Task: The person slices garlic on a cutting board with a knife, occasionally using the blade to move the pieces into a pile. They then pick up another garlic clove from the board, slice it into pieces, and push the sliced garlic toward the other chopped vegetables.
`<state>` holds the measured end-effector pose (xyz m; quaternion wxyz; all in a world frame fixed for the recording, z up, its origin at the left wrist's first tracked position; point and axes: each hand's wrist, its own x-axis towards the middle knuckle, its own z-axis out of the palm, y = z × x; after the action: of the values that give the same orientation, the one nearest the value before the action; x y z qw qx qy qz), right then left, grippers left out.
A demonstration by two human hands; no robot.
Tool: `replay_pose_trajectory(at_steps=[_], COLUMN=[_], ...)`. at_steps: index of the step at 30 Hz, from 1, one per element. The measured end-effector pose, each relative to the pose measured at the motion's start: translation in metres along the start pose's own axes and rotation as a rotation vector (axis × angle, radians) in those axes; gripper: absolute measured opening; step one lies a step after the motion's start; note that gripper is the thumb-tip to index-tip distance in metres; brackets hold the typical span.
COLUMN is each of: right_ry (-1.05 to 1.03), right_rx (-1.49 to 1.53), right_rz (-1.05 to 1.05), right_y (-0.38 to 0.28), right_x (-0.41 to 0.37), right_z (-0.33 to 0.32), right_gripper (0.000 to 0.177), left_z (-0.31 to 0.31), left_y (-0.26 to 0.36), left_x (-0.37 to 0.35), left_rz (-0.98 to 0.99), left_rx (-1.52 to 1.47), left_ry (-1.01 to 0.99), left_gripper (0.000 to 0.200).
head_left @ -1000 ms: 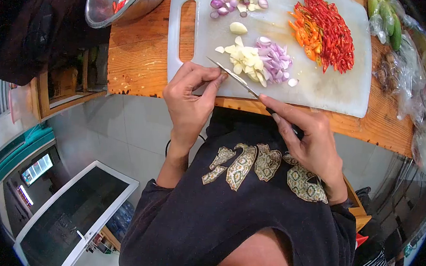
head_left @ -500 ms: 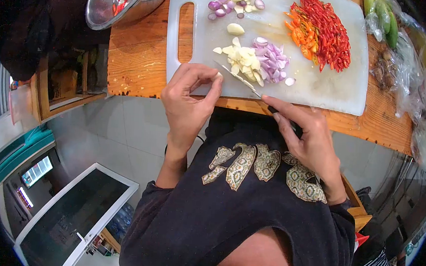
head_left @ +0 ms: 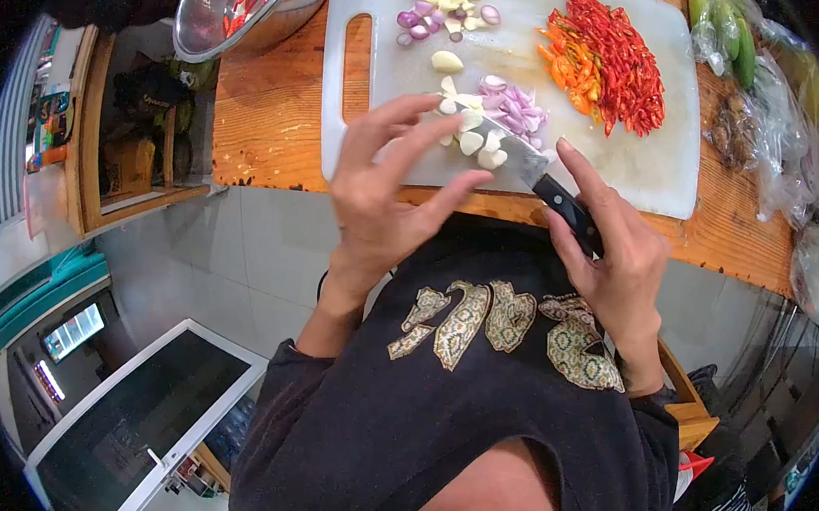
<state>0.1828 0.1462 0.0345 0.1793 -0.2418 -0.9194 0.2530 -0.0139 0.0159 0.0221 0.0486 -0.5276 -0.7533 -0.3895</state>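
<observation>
My right hand (head_left: pixel 624 242) grips the black handle of a knife (head_left: pixel 523 159), whose blade lies flat and points left over the cutting board (head_left: pixel 615 175). White garlic slices (head_left: pixel 471 143) rest on and around the blade. My left hand (head_left: pixel 381 187) has its fingers apart, with the fingertips close by the blade and the slices; whether they touch cannot be made out. Just beyond the blade is a heap of sliced purple shallots (head_left: pixel 515 109). One whole garlic clove (head_left: pixel 447 62) sits farther up the board.
Cut red chilies (head_left: pixel 627 71) and orange chilies (head_left: pixel 570 63) are heaped on the board's right side. Shallot and garlic ends (head_left: pixel 436 15) lie at its far left. A metal bowl (head_left: pixel 203 23) with red chilies stands left; plastic bags (head_left: pixel 778 139) lie right on the wooden table (head_left: pixel 272 122).
The knife has turned from edge-on to flat and moved up over the garlic. My left hand has gone from a pinch to spread fingers near the blade.
</observation>
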Motion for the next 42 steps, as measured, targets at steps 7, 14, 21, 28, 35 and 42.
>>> replay_pose_trajectory(at_steps=[7, 14, 21, 28, 35, 42], right_ry=[0.043, 0.157, 0.154, 0.1, 0.075, -0.016], right_rx=[-0.001, 0.048, 0.101, 0.098, 0.149, 0.444], right_rz=[-0.014, -0.036, 0.042, -0.031, 0.056, 0.376], right_y=[0.004, 0.017, 0.033, 0.02, 0.026, 0.028], right_x=[0.002, -0.012, -0.034, -0.022, -0.027, -0.043], right_z=[0.004, -0.012, -0.035, -0.024, -0.038, -0.058], right_gripper=[0.062, 0.055, 0.045, 0.035, 0.035, 0.031], left_z=[0.027, 0.025, 0.022, 0.025, 0.024, 0.012], left_y=[-0.018, -0.025, -0.027, -0.012, -0.032, -0.026], left_x=[0.009, 0.007, 0.008, 0.015, 0.011, 0.018], left_rz=[0.336, 0.265, 0.165, 0.37, 0.319, 0.108], left_rx=[0.078, 0.05, 0.051, 0.105, 0.149, -0.092], left_ry=[-0.108, -0.05, -0.066, -0.099, -0.097, -0.006], left_gripper=[0.028, 0.026, 0.023, 0.03, 0.031, 0.024])
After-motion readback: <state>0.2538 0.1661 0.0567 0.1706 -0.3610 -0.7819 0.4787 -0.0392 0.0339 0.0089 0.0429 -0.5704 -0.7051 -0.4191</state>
